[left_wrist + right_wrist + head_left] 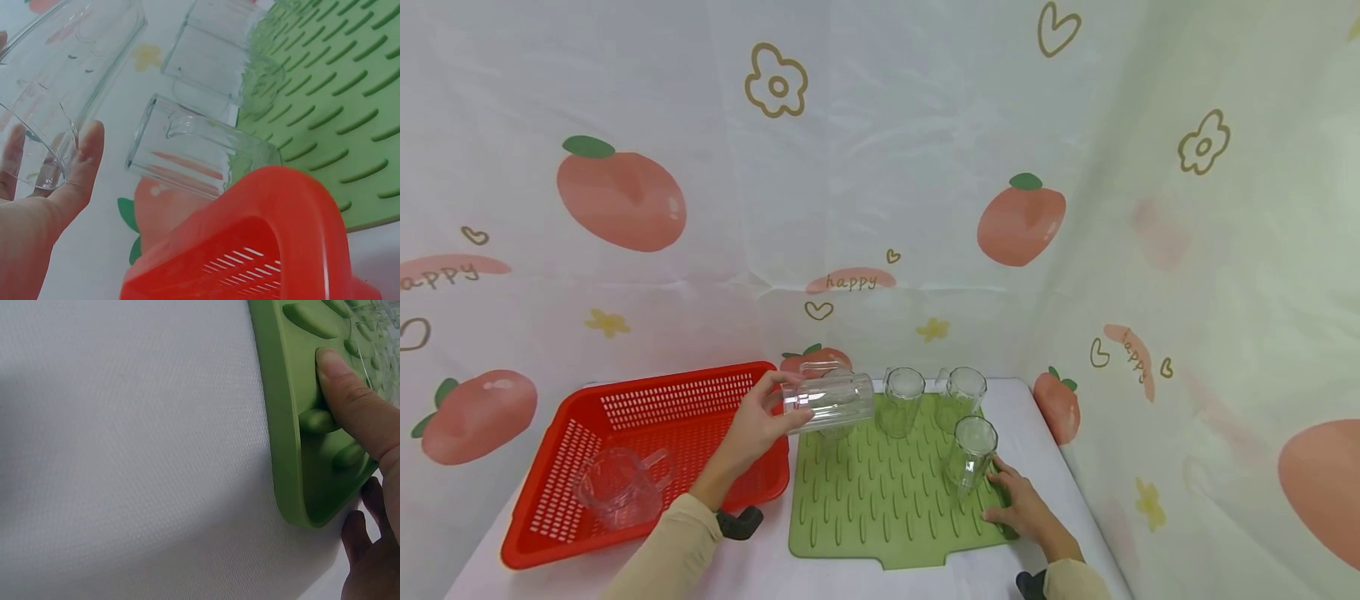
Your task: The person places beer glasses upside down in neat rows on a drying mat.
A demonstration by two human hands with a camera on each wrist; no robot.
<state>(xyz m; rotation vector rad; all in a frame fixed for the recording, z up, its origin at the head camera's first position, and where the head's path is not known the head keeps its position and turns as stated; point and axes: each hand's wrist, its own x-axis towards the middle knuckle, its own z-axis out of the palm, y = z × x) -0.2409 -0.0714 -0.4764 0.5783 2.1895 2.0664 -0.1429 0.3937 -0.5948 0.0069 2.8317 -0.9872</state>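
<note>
My left hand (762, 421) holds a clear glass mug (838, 402) on its side in the air, over the back left part of a green drying mat (887, 508). Fingers and thumb close around one end of the mug, as the left wrist view also shows. Several more glass mugs stand on the mat: one (904, 404) at the back middle, one (964, 392) at the back right, one (973, 450) near the right edge. Another is partly hidden behind the held mug. My right hand (1022, 504) grips the mat's right edge, its thumb (353, 397) on top and fingers outside the rim.
A red plastic basket (775, 483) with slotted walls stands left of the mat, its right rim close to the mat. Inside it lies a glass mug (621, 487). White cloth (760, 567) covers the table, and a printed curtain (880, 167) rises behind and at the right.
</note>
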